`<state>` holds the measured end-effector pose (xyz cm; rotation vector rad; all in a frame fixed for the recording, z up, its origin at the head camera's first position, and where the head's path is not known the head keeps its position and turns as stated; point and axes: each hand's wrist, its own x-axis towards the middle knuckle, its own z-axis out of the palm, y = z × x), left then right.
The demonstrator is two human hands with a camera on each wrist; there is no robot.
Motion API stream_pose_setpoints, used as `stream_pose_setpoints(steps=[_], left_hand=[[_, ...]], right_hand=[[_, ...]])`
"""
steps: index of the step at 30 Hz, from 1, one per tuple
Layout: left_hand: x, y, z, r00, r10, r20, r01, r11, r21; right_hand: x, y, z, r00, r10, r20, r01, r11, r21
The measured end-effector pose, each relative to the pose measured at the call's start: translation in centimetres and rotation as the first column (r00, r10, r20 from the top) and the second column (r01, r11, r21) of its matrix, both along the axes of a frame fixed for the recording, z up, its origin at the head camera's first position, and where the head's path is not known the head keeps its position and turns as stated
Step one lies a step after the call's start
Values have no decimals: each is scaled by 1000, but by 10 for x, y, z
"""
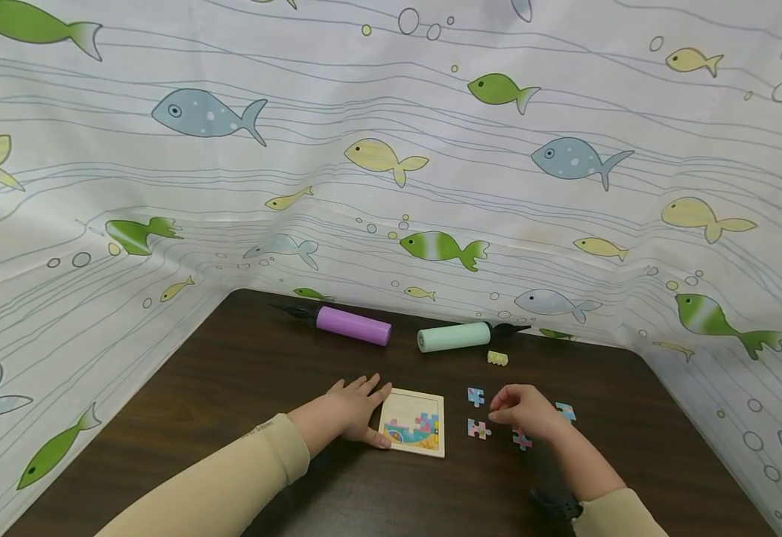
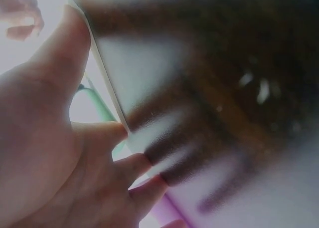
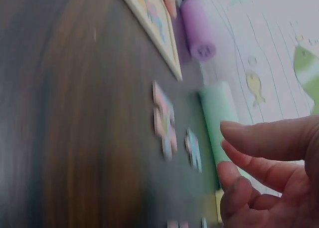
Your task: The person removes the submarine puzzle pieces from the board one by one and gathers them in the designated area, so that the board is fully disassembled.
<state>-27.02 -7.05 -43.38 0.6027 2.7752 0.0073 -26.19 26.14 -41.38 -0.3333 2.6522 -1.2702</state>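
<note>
My left hand (image 1: 353,412) rests with fingers spread along the left side of a square wooden puzzle board (image 1: 412,400). Its thumb lies at the board's lower left corner. Several joined pieces (image 1: 411,432) fill the lower part of the board, and bare wood shows above them. To the right, my right hand (image 1: 523,412) hovers among loose jigsaw pieces, its fingers loosely bent. Nothing shows between its thumb and fingers (image 3: 264,138) in the right wrist view. Left of it lie a blue piece (image 1: 475,396) and a pink piece (image 1: 478,429); another pink piece (image 1: 522,438) is partly below it.
A blue piece (image 1: 566,411) lies beyond the right wrist. At the back are a purple hand pump (image 1: 353,326), a mint green pump (image 1: 454,337) and a small yellow toy brick (image 1: 497,359). A fish-patterned curtain (image 1: 391,149) borders the dark table (image 1: 229,373).
</note>
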Motion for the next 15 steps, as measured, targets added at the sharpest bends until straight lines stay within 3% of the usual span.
stream_pose_setpoints(steps=[9,15], left_hand=[[-3,0,-2,1000,-1,0,1,1000,-4],[5,2,9,1000,6,15,-6,1000,-6]], right_hand=[[-9,-52,-2,990,137,21,-137,991,-7],[-13,-74,-9,988,146,58,-148,988,36]])
